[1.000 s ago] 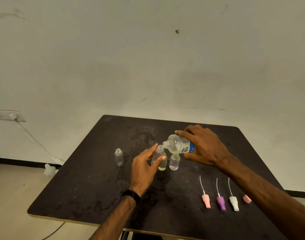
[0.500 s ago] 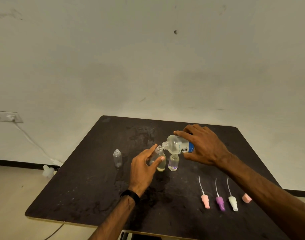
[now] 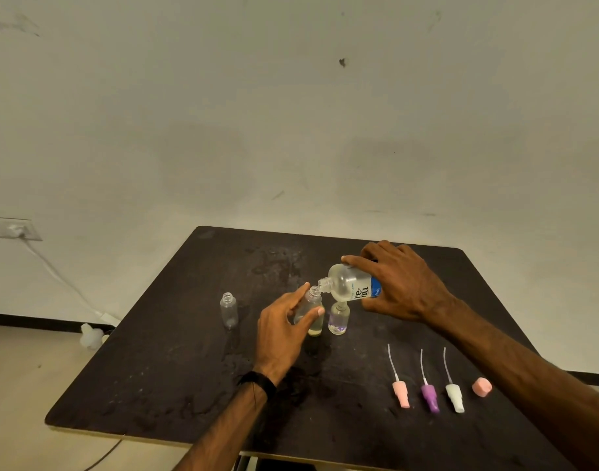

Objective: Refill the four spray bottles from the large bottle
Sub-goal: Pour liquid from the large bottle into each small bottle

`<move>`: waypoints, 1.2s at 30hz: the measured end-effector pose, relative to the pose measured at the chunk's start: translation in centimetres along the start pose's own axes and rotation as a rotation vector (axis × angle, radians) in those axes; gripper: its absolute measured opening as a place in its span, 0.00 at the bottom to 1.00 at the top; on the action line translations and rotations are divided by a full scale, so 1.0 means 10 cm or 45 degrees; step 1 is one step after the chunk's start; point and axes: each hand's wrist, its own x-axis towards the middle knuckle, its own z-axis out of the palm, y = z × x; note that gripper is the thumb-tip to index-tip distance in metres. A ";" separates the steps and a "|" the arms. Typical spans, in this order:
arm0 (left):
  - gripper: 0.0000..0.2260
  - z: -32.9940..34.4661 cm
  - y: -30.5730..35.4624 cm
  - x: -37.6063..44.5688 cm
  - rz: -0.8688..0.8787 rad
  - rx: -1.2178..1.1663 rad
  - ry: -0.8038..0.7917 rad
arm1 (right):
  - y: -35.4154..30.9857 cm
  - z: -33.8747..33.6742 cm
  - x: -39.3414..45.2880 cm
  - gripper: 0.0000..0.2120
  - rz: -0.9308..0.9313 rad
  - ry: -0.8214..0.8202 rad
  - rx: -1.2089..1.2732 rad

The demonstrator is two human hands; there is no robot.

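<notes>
**Large bottle tipped over the second small bottle, pour under way**

Large bottle (image 3: 354, 283) tipped a shade further than half a second ago, neck lowered to the mouth of the held spray bottle (image 3: 311, 312); little else altered, bar a slight camera shift. Judged as filling of this bottle in progress, with pale liquid showing only at its base.

At 9 o'clock of the held bottle, well apart: an uncapped spray bottle (image 3: 229, 312), seemingly unfilled. Left hand (image 3: 284, 334) steadying the held bottle on the table (image 3: 162, 385), thumb and fingers loosely curled round its body. At 3 o'clock, just beside: another spray bottle (image 3: 338, 319), purple tint at the bottom. No fourth bottle to be made out. Right hand (image 3: 403, 283) wrapped over the large bottle's label end, fingers spread on top, thumb beneath, forearm running in from 4 o'clock.

At 5 o'clock, in a row: pink (image 3: 401, 394), purple (image 3: 430, 397) and white (image 3: 455, 397) spray heads, then a pink cap (image 3: 482, 386).
</notes>
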 end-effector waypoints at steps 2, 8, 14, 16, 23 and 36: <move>0.24 0.00 0.00 0.00 -0.001 -0.003 0.000 | 0.00 -0.01 0.00 0.38 -0.005 0.001 -0.019; 0.24 0.01 -0.01 0.00 -0.005 -0.020 0.002 | 0.00 -0.01 0.01 0.38 -0.006 0.018 -0.030; 0.24 -0.01 -0.01 0.00 -0.002 -0.024 0.010 | -0.01 -0.03 0.03 0.38 -0.005 0.012 -0.046; 0.24 -0.01 -0.01 0.00 -0.004 -0.020 0.011 | -0.01 -0.03 0.04 0.39 -0.005 0.011 -0.045; 0.24 -0.03 -0.01 0.00 -0.008 -0.023 0.013 | -0.03 -0.04 0.05 0.39 -0.016 0.011 -0.054; 0.24 -0.03 -0.01 0.00 0.002 -0.003 0.023 | -0.04 -0.05 0.07 0.39 -0.017 -0.015 -0.058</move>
